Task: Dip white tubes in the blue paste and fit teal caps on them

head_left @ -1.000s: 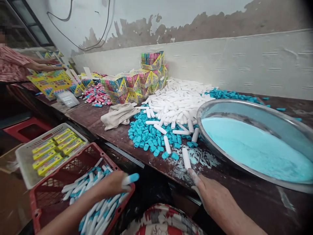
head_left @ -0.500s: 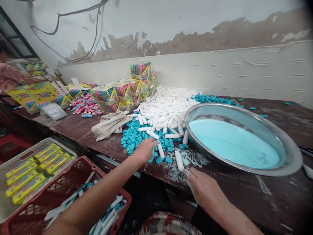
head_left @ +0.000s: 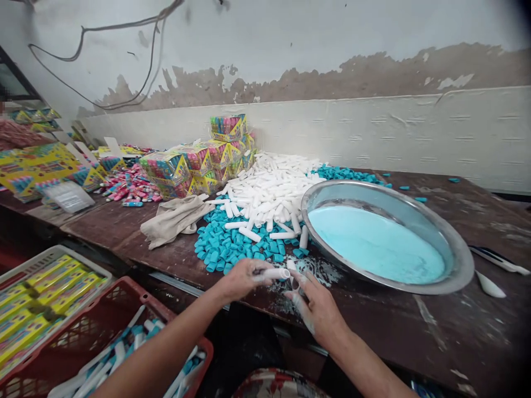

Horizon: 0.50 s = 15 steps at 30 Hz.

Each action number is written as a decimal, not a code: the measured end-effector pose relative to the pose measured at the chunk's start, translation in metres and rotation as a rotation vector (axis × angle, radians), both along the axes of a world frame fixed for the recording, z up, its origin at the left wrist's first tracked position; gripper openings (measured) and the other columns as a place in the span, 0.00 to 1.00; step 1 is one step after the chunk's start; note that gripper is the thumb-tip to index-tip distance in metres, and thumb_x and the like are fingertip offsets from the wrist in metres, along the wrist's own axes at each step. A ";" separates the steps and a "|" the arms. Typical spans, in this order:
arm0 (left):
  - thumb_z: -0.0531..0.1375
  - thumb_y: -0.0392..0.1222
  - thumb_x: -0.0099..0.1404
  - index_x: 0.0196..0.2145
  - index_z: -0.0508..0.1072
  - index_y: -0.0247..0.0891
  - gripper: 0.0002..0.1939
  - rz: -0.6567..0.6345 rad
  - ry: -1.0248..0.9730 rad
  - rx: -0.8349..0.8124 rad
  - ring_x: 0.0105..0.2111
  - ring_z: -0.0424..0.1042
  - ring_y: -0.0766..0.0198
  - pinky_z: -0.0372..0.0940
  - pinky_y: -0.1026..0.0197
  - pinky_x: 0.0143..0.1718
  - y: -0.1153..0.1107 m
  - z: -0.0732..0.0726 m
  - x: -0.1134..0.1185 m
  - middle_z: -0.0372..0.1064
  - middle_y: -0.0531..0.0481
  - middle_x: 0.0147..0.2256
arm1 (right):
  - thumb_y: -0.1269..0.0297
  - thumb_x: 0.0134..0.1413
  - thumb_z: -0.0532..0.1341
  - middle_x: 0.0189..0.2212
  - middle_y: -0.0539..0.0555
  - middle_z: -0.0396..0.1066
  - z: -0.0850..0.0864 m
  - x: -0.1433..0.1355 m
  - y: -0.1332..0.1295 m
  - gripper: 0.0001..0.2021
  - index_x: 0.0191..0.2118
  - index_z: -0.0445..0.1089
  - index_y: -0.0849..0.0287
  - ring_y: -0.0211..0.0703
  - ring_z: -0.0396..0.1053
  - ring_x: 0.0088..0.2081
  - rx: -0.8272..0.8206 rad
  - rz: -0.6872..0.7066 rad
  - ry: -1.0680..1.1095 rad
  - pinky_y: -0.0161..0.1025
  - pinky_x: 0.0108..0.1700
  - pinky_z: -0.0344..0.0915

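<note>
My left hand (head_left: 244,278) is closed around a white tube (head_left: 277,273) that points to the right, its open end facing my other hand. My right hand (head_left: 315,304), dusted with pale powder, pinches another white piece (head_left: 292,266) close to that tube's end. Just beyond my hands lie many teal caps (head_left: 224,243) with a heap of white tubes (head_left: 274,188) behind them. A wide metal basin (head_left: 460,260) holding light blue powder (head_left: 373,243) stands to the right on the dark table.
A cloth glove (head_left: 174,218), stacked display packs (head_left: 199,166) and pink tubes (head_left: 130,185) lie left. A red crate (head_left: 145,293) of capped tubes and a pale crate (head_left: 83,262) are lower left. A white scoop (head_left: 490,284) lies right. A person's sleeve (head_left: 19,135) shows far left.
My hands have come together, and the tube in my left hand has swung to nearly level. The view has shifted slightly to the right.
</note>
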<state>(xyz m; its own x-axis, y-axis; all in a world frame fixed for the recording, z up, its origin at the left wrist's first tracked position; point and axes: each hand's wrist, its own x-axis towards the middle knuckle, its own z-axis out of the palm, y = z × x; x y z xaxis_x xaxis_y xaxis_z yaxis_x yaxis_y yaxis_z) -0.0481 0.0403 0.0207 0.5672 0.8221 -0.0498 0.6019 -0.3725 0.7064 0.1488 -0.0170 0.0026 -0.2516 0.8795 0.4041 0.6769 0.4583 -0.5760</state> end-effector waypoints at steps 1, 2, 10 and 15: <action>0.54 0.41 0.58 0.39 0.71 0.35 0.13 -0.001 -0.120 -0.143 0.25 0.65 0.68 0.61 0.69 0.27 -0.010 0.000 0.005 0.68 0.53 0.28 | 0.67 0.54 0.54 0.39 0.58 0.67 0.002 -0.003 0.000 0.13 0.45 0.67 0.59 0.44 0.66 0.40 0.003 0.021 0.096 0.39 0.42 0.65; 0.55 0.42 0.57 0.37 0.72 0.34 0.13 0.001 -0.236 -0.277 0.23 0.63 0.69 0.60 0.69 0.25 -0.019 0.000 0.011 0.67 0.54 0.26 | 0.67 0.53 0.55 0.36 0.56 0.68 0.003 -0.005 0.000 0.11 0.42 0.69 0.58 0.43 0.66 0.38 0.001 0.041 0.184 0.37 0.41 0.65; 0.59 0.44 0.53 0.36 0.72 0.33 0.14 0.009 -0.430 -0.375 0.25 0.65 0.67 0.61 0.67 0.27 -0.028 0.008 0.059 0.66 0.53 0.25 | 0.66 0.54 0.54 0.34 0.54 0.67 0.037 0.021 -0.011 0.08 0.37 0.69 0.58 0.41 0.66 0.37 0.065 0.000 0.374 0.36 0.40 0.64; 0.57 0.50 0.55 0.43 0.64 0.32 0.22 0.165 -0.514 -0.361 0.25 0.68 0.65 0.61 0.68 0.20 0.007 0.023 0.081 0.68 0.48 0.29 | 0.61 0.58 0.52 0.33 0.55 0.69 0.086 0.101 0.012 0.11 0.38 0.68 0.59 0.40 0.67 0.36 0.068 -0.215 0.014 0.34 0.38 0.62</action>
